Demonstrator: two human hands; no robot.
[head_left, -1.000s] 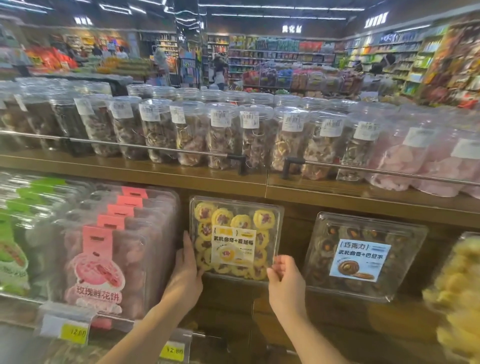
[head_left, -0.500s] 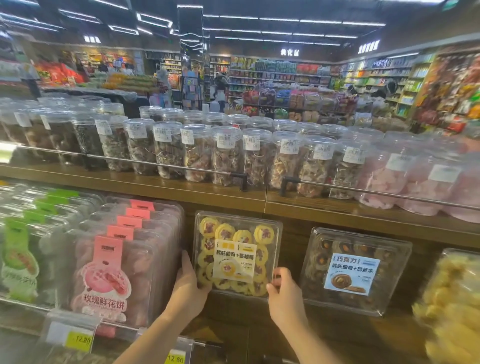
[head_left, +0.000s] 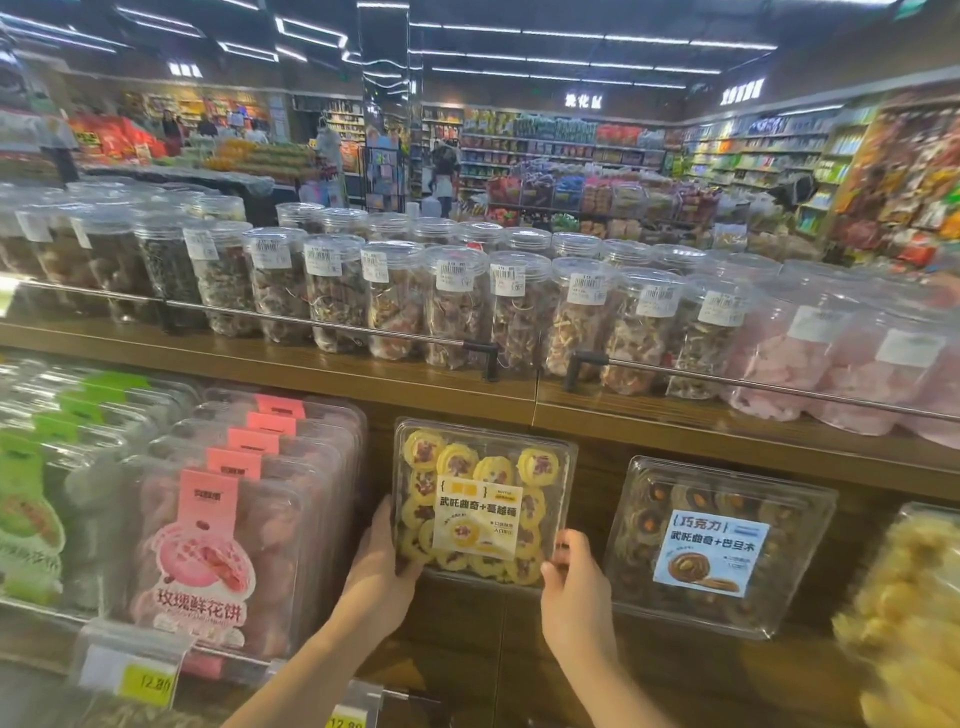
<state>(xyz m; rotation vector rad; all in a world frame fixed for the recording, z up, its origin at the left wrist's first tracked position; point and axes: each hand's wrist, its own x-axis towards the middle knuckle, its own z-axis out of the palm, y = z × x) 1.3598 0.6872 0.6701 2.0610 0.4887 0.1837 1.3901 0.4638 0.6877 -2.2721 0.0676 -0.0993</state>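
The left hand (head_left: 382, 558) held the lower left corner of the cookie box (head_left: 483, 499), with its fingers up along the side and its thumb on the front. The right hand (head_left: 571, 582) had its fingers curled on the lower right corner of the same box. The clear box was full of yellow cookies and stood up on its edge under the wooden shelf (head_left: 363, 371). Just to its right, a little apart, stood a box of brown cookies (head_left: 717, 545) with a blue label. To its left was a row of pink cake boxes (head_left: 218, 530) with a yellow price tag (head_left: 148, 680) below. Clear jars (head_left: 457, 306) stood in rows on the wooden shelf above.
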